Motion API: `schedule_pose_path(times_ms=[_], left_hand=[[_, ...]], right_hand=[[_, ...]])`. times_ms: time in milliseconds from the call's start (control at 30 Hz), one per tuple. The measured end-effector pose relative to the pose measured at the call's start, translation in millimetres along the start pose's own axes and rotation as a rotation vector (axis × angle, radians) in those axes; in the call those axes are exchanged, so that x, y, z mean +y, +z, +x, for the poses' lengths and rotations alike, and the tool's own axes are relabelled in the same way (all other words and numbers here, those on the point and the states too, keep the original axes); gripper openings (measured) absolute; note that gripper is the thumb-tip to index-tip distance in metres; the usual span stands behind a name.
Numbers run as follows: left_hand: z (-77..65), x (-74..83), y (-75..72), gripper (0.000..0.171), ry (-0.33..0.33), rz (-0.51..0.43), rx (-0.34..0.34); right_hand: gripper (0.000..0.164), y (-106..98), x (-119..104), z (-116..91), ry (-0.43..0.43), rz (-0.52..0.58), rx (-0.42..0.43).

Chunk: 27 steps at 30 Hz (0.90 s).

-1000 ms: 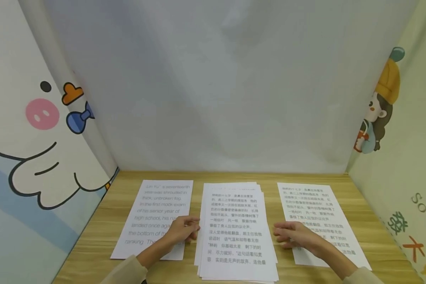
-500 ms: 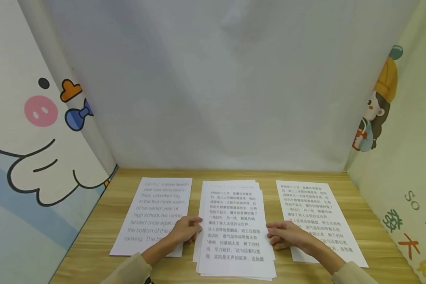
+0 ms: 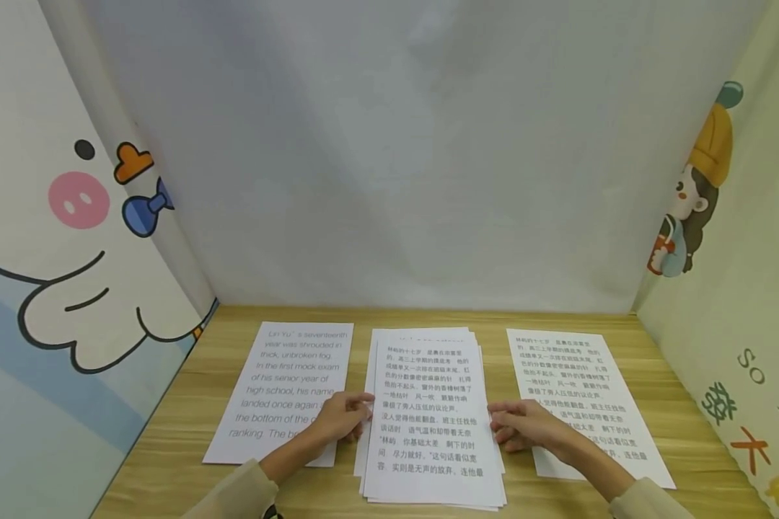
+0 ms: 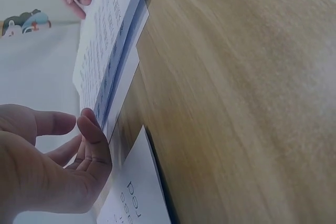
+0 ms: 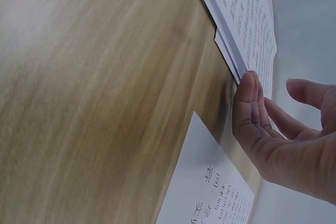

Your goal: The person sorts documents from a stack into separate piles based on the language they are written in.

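A stack of printed paper sheets (image 3: 428, 425) lies in the middle of the table, its edges uneven and several sheets sticking out. My left hand (image 3: 342, 418) is at the stack's left edge, fingers bent slightly and thumb apart from them. In the left wrist view, fingertips of the left hand (image 4: 68, 156) meet the sheets' side. On the opposite side, my right hand (image 3: 526, 424) has its fingers at the right edge. The right wrist view shows the right hand (image 5: 283, 129) with fingertips against the stack and the thumb raised away.
Left of the stack lies paper with English print (image 3: 285, 375), partly under my left forearm. To the right is paper with Chinese print (image 3: 571, 367), partly covered by my right hand. A pale wall (image 3: 402, 180) closes off the wooden table (image 3: 182, 404) at the back.
My right hand has moved left, from a gap beside the stack to its right edge. The left hand has shifted slightly right to the left edge. The side papers have stayed put.
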<state>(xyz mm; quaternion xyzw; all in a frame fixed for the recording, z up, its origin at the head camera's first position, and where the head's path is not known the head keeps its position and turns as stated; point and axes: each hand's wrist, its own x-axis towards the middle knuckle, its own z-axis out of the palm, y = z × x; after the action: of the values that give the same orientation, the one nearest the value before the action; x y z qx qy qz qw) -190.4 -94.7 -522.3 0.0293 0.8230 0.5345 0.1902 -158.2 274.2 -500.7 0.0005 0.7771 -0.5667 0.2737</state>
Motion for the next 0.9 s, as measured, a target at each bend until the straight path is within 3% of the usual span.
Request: schedule_pose_path(times_ms=[200,433,667,900], left_hand=[[0.3,1.6,0.0,0.036,0.021,-0.039,0.014],[1.6,-1.4,4.5,0.045,-0.009,-0.148,0.016],[1.5,-5.3,9.4,0.059,-0.014,-0.144,0.046],[-1.1,-1.7,10.8,0.063,-0.009,-0.137,0.015]], right_hand=[[0.055,-1,1,3,-0.030,0.025,0.026],[0.062,4,8,10,-0.053,0.173,-0.042],[0.069,11,14,12,-0.045,0.225,-0.049],[0.074,17,16,15,-0.032,0.235,0.015]])
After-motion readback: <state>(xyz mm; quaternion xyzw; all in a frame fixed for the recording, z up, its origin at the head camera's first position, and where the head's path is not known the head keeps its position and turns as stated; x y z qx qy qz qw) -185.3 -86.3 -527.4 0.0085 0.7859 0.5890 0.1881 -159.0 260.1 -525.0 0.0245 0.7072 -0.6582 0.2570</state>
